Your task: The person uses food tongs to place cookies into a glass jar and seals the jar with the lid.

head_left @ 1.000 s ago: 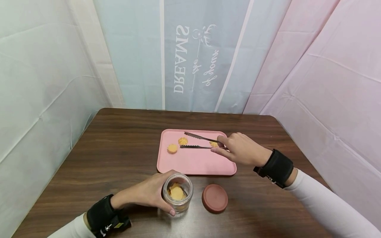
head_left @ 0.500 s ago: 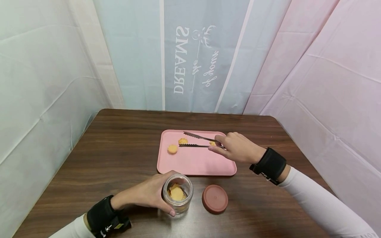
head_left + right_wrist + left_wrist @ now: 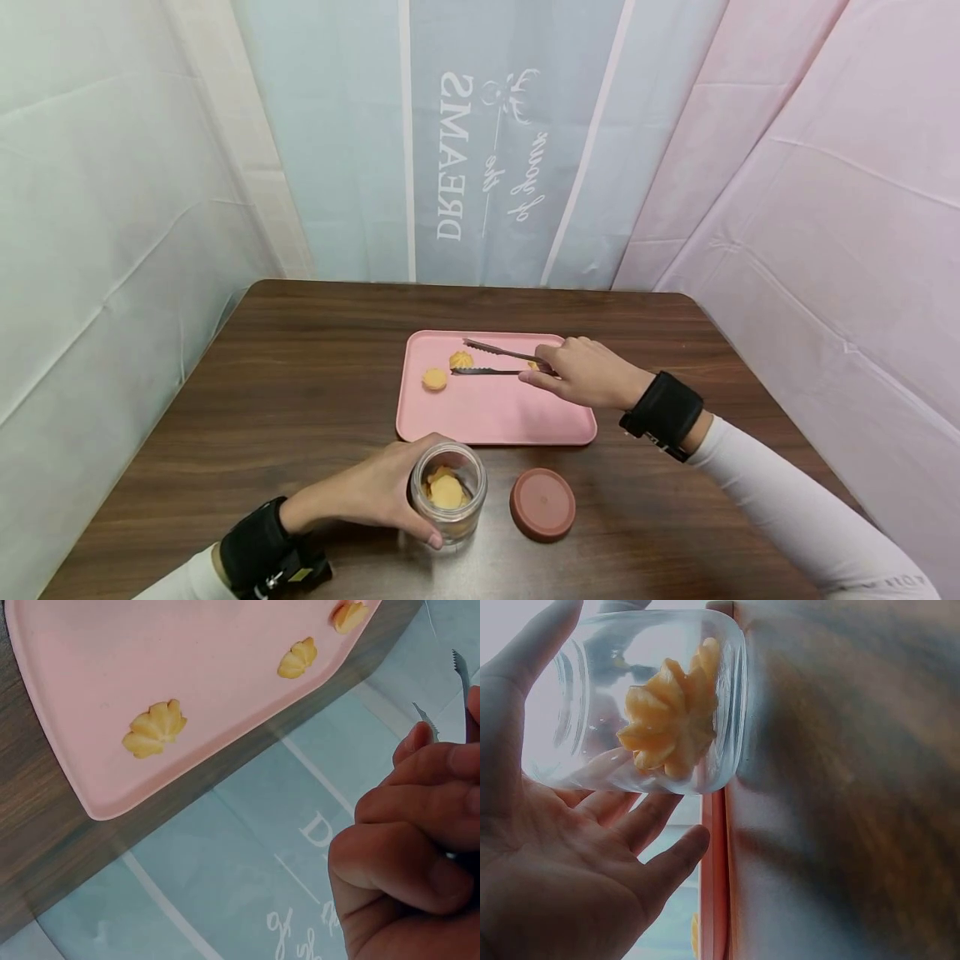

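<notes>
My left hand (image 3: 378, 487) grips a clear glass jar (image 3: 467, 525) from its left side, thumb at the front. Inside the open jar lie ridged yellow cookies (image 3: 447, 492); one cookie (image 3: 671, 720) shows large through the glass in the left wrist view. Over the pink tray (image 3: 487, 421), my right hand (image 3: 592, 373) holds dark metal tongs (image 3: 491, 372), their serrated arms spread and pointing left. Nothing sits between the tips. Close to the tips is a cookie (image 3: 461, 359), and a round one (image 3: 434, 379) lies further left. A third cookie (image 3: 533, 365) is mostly hidden behind the right hand.
A reddish-brown round lid (image 3: 542, 504) lies on the dark wooden table (image 3: 300, 375) just right of the jar. Behind the table hangs a blue-grey cloth (image 3: 495, 167) with white lettering. Pale cloths flank both sides.
My right hand has shifted a little left, covering more of the right-hand cookie, while the tongs' tips stay nearly in place. The left hand and jar have not visibly moved.
</notes>
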Demonstrator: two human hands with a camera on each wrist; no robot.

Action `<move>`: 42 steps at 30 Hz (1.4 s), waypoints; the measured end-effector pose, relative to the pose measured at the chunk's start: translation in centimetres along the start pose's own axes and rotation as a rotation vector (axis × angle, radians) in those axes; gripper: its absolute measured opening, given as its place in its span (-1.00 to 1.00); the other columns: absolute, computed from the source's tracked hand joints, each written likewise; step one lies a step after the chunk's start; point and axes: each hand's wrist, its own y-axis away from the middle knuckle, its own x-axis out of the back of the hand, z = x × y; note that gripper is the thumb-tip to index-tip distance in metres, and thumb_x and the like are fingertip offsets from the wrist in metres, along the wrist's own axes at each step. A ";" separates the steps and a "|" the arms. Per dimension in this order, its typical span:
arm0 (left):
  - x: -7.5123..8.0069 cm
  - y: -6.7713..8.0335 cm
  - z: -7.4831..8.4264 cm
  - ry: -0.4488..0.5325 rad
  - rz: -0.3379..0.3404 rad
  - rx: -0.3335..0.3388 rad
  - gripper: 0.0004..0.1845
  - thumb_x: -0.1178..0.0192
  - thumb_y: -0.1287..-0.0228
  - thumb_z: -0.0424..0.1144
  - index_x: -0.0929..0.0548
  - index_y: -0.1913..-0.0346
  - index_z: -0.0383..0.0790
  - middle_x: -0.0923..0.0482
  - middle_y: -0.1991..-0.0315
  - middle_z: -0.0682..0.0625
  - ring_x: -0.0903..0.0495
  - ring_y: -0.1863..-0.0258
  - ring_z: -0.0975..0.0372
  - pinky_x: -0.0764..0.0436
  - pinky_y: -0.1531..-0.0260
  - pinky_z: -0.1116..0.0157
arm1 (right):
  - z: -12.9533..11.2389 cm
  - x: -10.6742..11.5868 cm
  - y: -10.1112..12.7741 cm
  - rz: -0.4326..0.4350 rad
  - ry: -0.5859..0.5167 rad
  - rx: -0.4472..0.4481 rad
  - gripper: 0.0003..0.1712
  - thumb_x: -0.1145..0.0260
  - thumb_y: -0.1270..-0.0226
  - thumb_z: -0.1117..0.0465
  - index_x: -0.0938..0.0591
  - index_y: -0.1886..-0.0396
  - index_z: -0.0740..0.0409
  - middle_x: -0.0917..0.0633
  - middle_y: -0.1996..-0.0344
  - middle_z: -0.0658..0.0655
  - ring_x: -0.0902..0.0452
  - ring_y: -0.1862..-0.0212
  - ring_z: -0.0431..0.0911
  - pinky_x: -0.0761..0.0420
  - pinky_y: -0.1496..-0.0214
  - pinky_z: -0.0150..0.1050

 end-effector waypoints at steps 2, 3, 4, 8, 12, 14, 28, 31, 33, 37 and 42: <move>0.0 0.0 0.0 0.004 0.000 0.000 -0.09 -0.70 0.04 0.11 -0.46 -0.38 0.06 -0.69 -0.18 0.07 -0.66 -0.17 0.25 -0.59 -0.23 0.28 | -0.1 -0.2 -0.1 -0.007 0.000 -0.004 -0.58 -0.23 -0.61 -0.18 -0.52 0.43 -0.07 -0.43 0.66 -0.18 -0.33 0.63 -0.33 -0.34 0.52 -0.33; 0.0 0.0 0.0 0.006 0.000 -0.001 -0.09 -0.70 0.04 0.10 -0.46 -0.38 0.06 -0.69 -0.18 0.07 -0.66 -0.17 0.25 -0.59 -0.23 0.27 | -0.1 -0.3 -0.1 -0.010 0.002 -0.005 -0.58 -0.23 -0.60 -0.19 -0.52 0.43 -0.07 -0.44 0.66 -0.18 -0.34 0.63 -0.32 -0.35 0.51 -0.33; 0.0 0.0 0.0 0.003 0.001 -0.005 -0.09 -0.70 0.04 0.10 -0.47 -0.38 0.06 -0.69 -0.18 0.07 -0.66 -0.17 0.25 -0.59 -0.23 0.28 | -0.1 -0.4 -0.2 -0.011 0.006 -0.008 -0.58 -0.24 -0.60 -0.19 -0.53 0.43 -0.07 -0.44 0.65 -0.18 -0.35 0.62 -0.31 -0.35 0.51 -0.33; 0.0 0.0 -0.1 -0.006 0.004 -0.015 -0.09 -0.71 0.05 0.11 -0.48 -0.37 0.01 -0.70 -0.16 0.08 -0.66 -0.15 0.26 -0.60 -0.22 0.28 | -0.2 -0.8 -0.3 -0.021 0.024 -0.016 -0.57 -0.24 -0.59 -0.20 -0.51 0.44 -0.07 -0.44 0.64 -0.15 -0.34 0.61 -0.28 -0.35 0.51 -0.32; 0.1 -0.1 -0.1 0.004 0.003 -0.008 -0.09 -0.71 0.05 0.10 -0.47 -0.37 0.02 -0.69 -0.17 0.07 -0.66 -0.15 0.27 -0.60 -0.22 0.27 | -0.1 -1.2 -0.6 -0.030 0.041 -0.016 -0.55 -0.25 -0.58 -0.21 -0.50 0.45 -0.07 -0.42 0.65 -0.15 -0.33 0.60 -0.28 -0.34 0.51 -0.32; 0.1 -0.1 0.0 0.011 0.001 -0.002 -0.09 -0.71 0.05 0.10 -0.47 -0.37 0.04 -0.69 -0.17 0.06 -0.65 -0.16 0.28 -0.60 -0.23 0.26 | -0.1 -1.3 -0.7 -0.029 0.043 -0.015 -0.55 -0.26 -0.58 -0.21 -0.50 0.46 -0.06 -0.42 0.67 -0.14 -0.33 0.61 -0.27 -0.34 0.52 -0.32; 0.0 0.0 -0.1 0.005 -0.004 -0.001 -0.09 -0.70 0.04 0.10 -0.48 -0.37 -0.02 -0.70 -0.17 0.07 -0.65 -0.16 0.28 -0.59 -0.23 0.28 | 0.0 -1.9 -1.7 -0.043 0.012 0.010 -0.54 -0.24 -0.59 -0.21 -0.51 0.45 -0.05 -0.37 0.68 -0.17 -0.30 0.61 -0.31 -0.27 0.53 -0.35; 0.0 0.0 -0.1 0.006 -0.001 -0.005 -0.09 -0.71 0.04 0.10 -0.48 -0.37 0.00 -0.70 -0.17 0.06 -0.66 -0.16 0.28 -0.59 -0.23 0.29 | 0.0 -2.1 -2.0 -0.044 0.008 0.019 -0.52 -0.25 -0.59 -0.20 -0.47 0.49 -0.05 -0.31 0.68 -0.17 -0.24 0.62 -0.31 -0.21 0.53 -0.36; 0.0 0.0 -0.1 0.004 0.000 -0.009 -0.09 -0.71 0.04 0.10 -0.47 -0.37 0.02 -0.70 -0.18 0.06 -0.66 -0.16 0.28 -0.59 -0.23 0.29 | 0.0 -2.3 -2.2 -0.041 0.008 0.029 -0.51 -0.26 -0.59 -0.20 -0.46 0.50 -0.05 -0.30 0.68 -0.18 -0.22 0.62 -0.31 -0.20 0.53 -0.37; 0.0 0.0 -0.1 0.002 0.000 -0.014 -0.08 -0.70 0.04 0.11 -0.47 -0.38 0.04 -0.70 -0.18 0.05 -0.66 -0.16 0.27 -0.59 -0.23 0.28 | 0.1 -2.5 -2.5 -0.033 0.013 0.045 -0.51 -0.28 -0.58 -0.17 -0.43 0.53 -0.06 -0.28 0.69 -0.18 -0.18 0.63 -0.31 -0.18 0.52 -0.37; 0.1 0.0 -0.1 0.003 0.001 -0.014 -0.08 -0.71 0.04 0.10 -0.46 -0.38 0.03 -0.70 -0.18 0.04 -0.66 -0.16 0.28 -0.60 -0.23 0.28 | 0.1 -2.7 -2.7 -0.019 0.031 0.069 -0.50 -0.29 -0.58 -0.14 -0.42 0.55 -0.05 -0.24 0.70 -0.18 -0.13 0.64 -0.32 -0.16 0.49 -0.36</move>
